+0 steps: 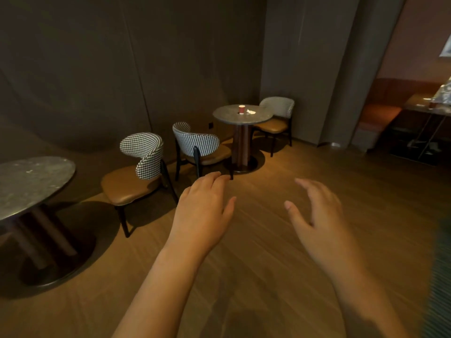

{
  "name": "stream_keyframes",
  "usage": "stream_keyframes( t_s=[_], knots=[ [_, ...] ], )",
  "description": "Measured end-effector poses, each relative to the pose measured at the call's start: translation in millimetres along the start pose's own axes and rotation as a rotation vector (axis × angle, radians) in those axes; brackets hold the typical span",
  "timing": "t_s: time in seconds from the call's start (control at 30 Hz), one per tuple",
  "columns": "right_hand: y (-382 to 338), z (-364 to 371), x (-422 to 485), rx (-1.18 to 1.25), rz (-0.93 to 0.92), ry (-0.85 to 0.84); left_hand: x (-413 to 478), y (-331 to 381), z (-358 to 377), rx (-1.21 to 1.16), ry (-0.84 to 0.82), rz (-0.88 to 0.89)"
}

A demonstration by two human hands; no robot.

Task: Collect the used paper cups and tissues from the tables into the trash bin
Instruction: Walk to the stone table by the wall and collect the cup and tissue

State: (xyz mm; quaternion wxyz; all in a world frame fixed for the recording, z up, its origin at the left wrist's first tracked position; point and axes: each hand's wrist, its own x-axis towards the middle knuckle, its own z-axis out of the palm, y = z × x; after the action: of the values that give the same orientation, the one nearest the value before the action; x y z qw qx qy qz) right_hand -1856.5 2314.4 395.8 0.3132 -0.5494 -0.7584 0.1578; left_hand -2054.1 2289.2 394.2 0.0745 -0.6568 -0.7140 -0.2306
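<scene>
Both the left hand (203, 208) and the right hand (319, 215) are held out empty over the floor, fingers loosely spread. A red cup (241, 109) and a tissue (251, 111) just beside it remain on the far table (227, 118), while the near left table (31, 184) looks cleared. So that pair seems left to collect; no bin is in view and no writing is readable.

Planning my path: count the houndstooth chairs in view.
3 houndstooth chairs: one beside the near left table, one before the far table, one behind it; more may sit outside view.
</scene>
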Motion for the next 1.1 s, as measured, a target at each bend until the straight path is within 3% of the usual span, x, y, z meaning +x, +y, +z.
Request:
stream_keyframes(
  t_s=[0.17, 0.57, 0.8, 1.1],
  knots=[
    [13.6, 60.6, 101.1, 0.026, -0.003, -0.117, 87.7, -43.5, 53.3, -0.012, -0.016, -0.067],
    [33.8, 173.5, 393.2, -0.038, -0.015, -0.072, 362.5, -152.8, 168.7, -0.085, 0.021, -0.07],
    [87.0, 208.6, 521.1, -0.047, 0.144, -0.206, 505.8, -164.5, 236.1, -0.088, -0.009, -0.002],
    [189.4, 234.9, 733.2, -0.065, 0.174, -0.168, 715.1, -148.2, 344.3, -0.095, -0.062, 0.022]
  ],
)
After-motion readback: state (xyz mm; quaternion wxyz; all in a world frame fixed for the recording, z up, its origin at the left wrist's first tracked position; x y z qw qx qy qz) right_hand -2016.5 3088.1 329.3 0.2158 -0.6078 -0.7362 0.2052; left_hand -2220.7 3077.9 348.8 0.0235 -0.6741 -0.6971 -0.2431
